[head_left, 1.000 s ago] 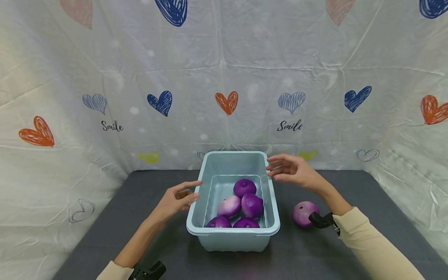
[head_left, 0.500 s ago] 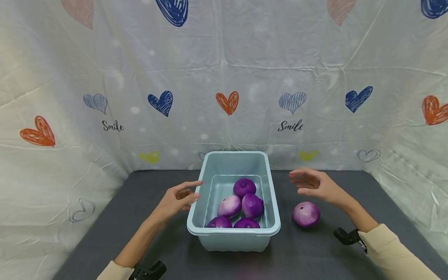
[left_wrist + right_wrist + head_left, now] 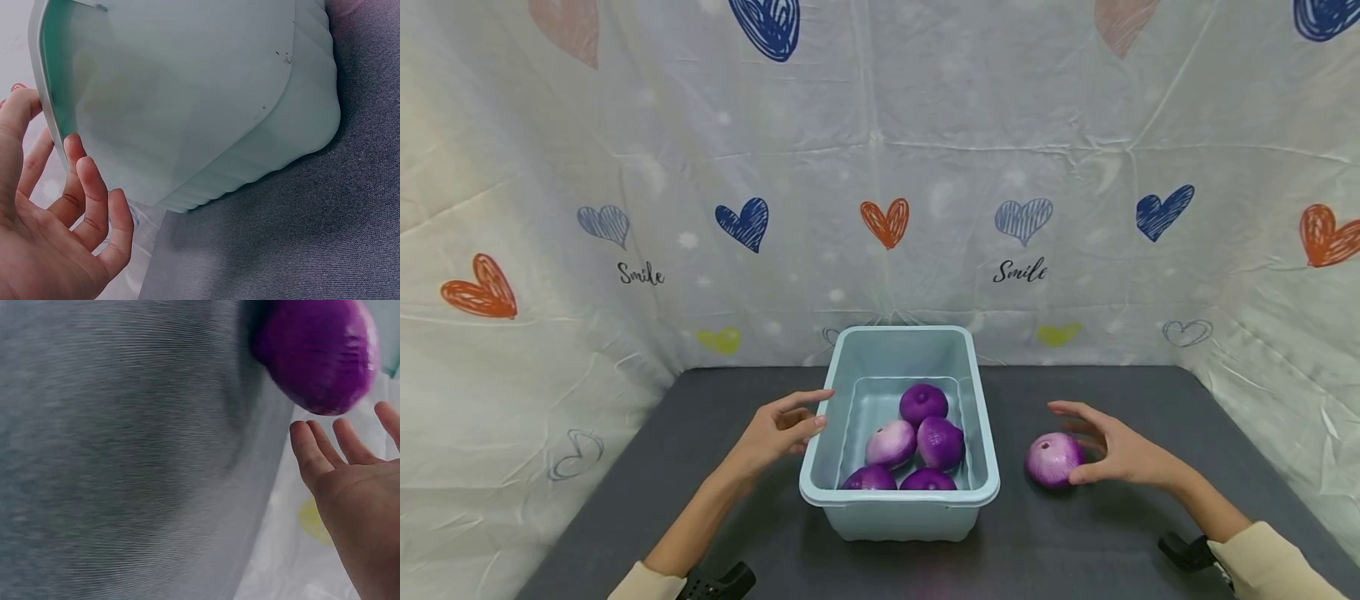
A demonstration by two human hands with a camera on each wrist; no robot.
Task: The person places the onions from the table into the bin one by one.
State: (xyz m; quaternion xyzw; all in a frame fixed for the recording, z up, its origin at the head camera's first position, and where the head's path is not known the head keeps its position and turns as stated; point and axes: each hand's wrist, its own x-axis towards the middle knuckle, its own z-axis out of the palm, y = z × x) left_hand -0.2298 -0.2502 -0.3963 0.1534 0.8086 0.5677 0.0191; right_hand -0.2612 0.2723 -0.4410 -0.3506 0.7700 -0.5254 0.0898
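A pale blue plastic bin [image 3: 899, 512] stands mid-table with several purple onions [image 3: 940, 442] inside, one paler than the rest. On the left, my left hand [image 3: 781, 429] rests its fingertips at the bin's side rim. The left wrist view shows this hand's relaxed fingers [image 3: 94, 197] along the outside of the bin wall. A single purple onion [image 3: 1052, 460] lies on the table to the right of the bin. My right hand [image 3: 1120, 450] is right beside it, thumb and fingers spread around its right side. In the right wrist view the fingertips are just short of the onion [image 3: 322, 356].
A dark grey cloth [image 3: 760, 533] covers the table. Behind it hangs a white curtain [image 3: 820, 275] with printed hearts, close to the bin's far end. A dark wrist camera [image 3: 1187, 552] sits on the right wrist, another on the left.
My right hand has left the bin's right rim and moved right and down to the loose onion. The left hand and the bin have stayed in place.
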